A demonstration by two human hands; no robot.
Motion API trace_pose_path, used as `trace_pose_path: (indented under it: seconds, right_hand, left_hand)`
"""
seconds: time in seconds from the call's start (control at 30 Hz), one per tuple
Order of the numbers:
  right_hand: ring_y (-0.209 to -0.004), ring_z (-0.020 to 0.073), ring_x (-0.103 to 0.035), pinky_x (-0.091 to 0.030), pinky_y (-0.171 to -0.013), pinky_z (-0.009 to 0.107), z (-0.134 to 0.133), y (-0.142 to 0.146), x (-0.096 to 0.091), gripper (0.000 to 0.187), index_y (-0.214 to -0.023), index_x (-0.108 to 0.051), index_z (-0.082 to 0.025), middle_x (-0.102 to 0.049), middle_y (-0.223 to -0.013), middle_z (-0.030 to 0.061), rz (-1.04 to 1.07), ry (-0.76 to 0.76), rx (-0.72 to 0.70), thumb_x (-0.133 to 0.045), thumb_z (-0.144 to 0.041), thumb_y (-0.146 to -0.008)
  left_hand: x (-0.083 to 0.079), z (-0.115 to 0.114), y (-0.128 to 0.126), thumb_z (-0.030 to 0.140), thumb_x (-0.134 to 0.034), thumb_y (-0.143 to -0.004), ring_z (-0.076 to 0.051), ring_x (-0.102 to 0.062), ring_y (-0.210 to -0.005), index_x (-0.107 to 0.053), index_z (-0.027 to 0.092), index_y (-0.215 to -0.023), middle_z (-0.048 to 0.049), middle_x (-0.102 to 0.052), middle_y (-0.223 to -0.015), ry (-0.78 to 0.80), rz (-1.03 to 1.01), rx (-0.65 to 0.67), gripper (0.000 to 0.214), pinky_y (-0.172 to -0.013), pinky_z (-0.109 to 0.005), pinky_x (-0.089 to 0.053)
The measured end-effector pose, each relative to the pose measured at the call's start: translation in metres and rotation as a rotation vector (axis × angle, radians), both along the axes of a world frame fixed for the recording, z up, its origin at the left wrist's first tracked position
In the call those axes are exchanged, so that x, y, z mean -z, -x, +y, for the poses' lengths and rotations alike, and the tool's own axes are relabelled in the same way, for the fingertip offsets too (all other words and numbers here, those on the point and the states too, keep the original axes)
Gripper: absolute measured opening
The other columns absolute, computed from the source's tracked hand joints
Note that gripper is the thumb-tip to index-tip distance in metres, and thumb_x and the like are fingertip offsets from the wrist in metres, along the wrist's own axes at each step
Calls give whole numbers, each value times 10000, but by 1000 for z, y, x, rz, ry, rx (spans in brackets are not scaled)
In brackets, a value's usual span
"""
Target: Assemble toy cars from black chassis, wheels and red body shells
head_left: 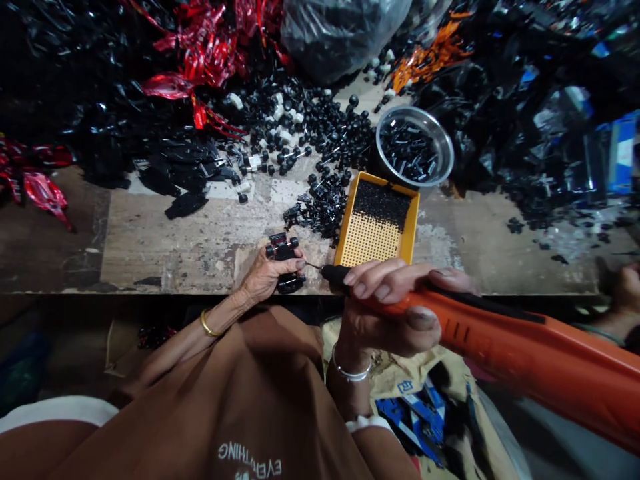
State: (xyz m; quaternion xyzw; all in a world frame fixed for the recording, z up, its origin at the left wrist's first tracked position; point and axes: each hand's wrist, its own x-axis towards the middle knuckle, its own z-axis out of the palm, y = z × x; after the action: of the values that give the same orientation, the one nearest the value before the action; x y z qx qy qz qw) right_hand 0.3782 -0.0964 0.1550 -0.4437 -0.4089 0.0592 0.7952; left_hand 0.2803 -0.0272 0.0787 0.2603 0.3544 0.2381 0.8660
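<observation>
My left hand (267,273) is closed around a small black toy car chassis (284,248) with black wheels, held at the near edge of the worn wooden table (165,247). My right hand (395,303) grips an orange electric screwdriver (525,350), and its thin bit points left at the chassis beside my left fingers. Just behind the screwdriver tip lies a yellow perforated tray (376,223) with tiny black screws heaped at its far end.
A metal bowl (414,145) of black parts stands behind the tray. Loose black wheels and axles (310,140) cover the table's middle. Red shiny car shells (200,47) and black shells (85,100) pile at the back. Another person's hand (627,290) shows at right.
</observation>
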Motion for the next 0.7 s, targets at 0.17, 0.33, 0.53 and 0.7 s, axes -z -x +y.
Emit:
trace_pose_path:
  seconds: [0.17, 0.33, 0.53, 0.7]
  right_hand:
    - [-402, 104, -369, -410, -377, 224, 1, -1, -4, 128, -885, -583, -273, -371, -568, -63, -10, -27, -35, -487, -245, -804]
    - [-398, 98, -361, -413, -393, 237, 0, 6, 7, 143, -725, -499, -242, -360, -548, -63, 12, 93, -41, -494, -344, -825]
    - [-411, 105, -393, -409, -404, 258, 2, 14, 19, 131, -753, -510, -248, -381, -557, -63, 68, 105, -113, -533, -358, -821]
    - [-422, 107, -396, -409, -416, 263, 5, 15, 17, 242, -664, -466, -235, -364, -552, -58, 60, 140, -124, -522, -402, -830]
  left_hand:
    - [-1, 5, -5, 199, -860, -491, -82, -571, -502, -601, 143, -691, 51, -595, -580, 112, -30, -118, 332, -533, -211, -478]
    - [-1, 8, -8, 261, -850, -542, -82, -557, -504, -588, 131, -689, 36, -597, -596, 166, -25, -160, 328, -528, -217, -477]
    - [-2, 10, -8, 243, -831, -577, -78, -548, -496, -575, 132, -678, 39, -588, -591, 216, -3, -129, 297, -521, -220, -470]
    - [-2, 9, -9, 255, -836, -566, -80, -541, -486, -580, 129, -660, 37, -583, -569, 207, 14, -124, 300, -509, -221, -461]
